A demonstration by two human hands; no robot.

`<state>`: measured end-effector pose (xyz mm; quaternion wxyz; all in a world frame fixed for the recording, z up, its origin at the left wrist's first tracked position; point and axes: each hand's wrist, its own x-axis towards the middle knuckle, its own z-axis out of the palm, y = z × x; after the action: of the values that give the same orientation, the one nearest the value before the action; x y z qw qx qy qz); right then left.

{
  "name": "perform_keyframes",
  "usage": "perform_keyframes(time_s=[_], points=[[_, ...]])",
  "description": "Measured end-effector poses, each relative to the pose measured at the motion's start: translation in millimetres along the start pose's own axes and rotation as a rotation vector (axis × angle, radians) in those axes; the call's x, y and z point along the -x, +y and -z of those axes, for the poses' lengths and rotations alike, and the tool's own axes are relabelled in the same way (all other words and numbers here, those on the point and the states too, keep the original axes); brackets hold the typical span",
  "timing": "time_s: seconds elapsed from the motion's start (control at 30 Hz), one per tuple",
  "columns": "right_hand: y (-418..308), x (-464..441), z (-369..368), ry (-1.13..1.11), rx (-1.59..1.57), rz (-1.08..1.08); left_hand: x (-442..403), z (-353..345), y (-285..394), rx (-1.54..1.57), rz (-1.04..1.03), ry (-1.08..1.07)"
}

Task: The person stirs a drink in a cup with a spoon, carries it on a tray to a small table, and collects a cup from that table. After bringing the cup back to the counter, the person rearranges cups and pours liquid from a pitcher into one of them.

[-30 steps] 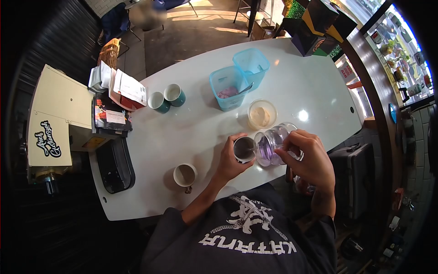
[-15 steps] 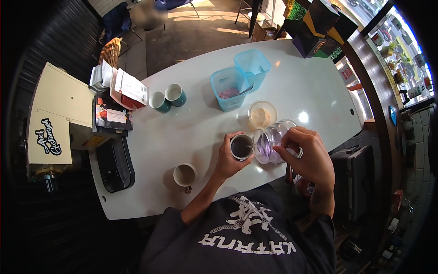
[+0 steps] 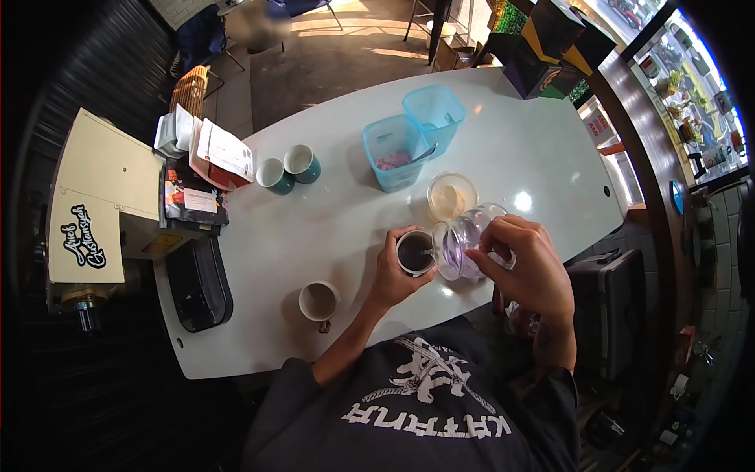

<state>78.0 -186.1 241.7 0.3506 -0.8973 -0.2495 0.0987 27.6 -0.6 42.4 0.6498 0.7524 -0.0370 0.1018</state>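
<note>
My left hand (image 3: 391, 273) is wrapped round a cup (image 3: 414, 253) with a dark interior, its mouth facing up. In my right hand (image 3: 525, 263) is a clear jug (image 3: 451, 250), tilted on its side with its mouth at the cup's right rim. A purplish tint shows inside the jug, and a thin stream seems to run from its lip into the cup. My right fingers cover part of the jug's far end. Just beyond the jug sits a clear round tub (image 3: 452, 197) with pale beige contents.
Two blue plastic containers (image 3: 391, 149) stand behind, the nearer holding pink stuff and a spoon handle. Two green cups (image 3: 302, 164) are at back left. A pale mug (image 3: 318, 301) stands near my left forearm. A cream machine (image 3: 102, 197) and black tray (image 3: 197, 283) line the table's left end.
The jug has shifted slightly left and tilted a little further toward the cup, along with my right hand. My left hand and the cup stay nearly in place.
</note>
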Motion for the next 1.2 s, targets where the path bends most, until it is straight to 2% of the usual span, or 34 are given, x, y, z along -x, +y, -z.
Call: perform_keyframes(time_s=[0.47,0.93,1.2], points=[[12,-1,-17,-0.004,-0.036,-0.078,0,0,-4,-0.032,0.0,-0.005],[44,15,-24,0.255,-0.346,-0.221,-2,2,-1,-0.033,0.03,-0.046],[62,35,-16,0.486,-0.573,-0.181,-16,11,3,-0.044,0.03,-0.096]])
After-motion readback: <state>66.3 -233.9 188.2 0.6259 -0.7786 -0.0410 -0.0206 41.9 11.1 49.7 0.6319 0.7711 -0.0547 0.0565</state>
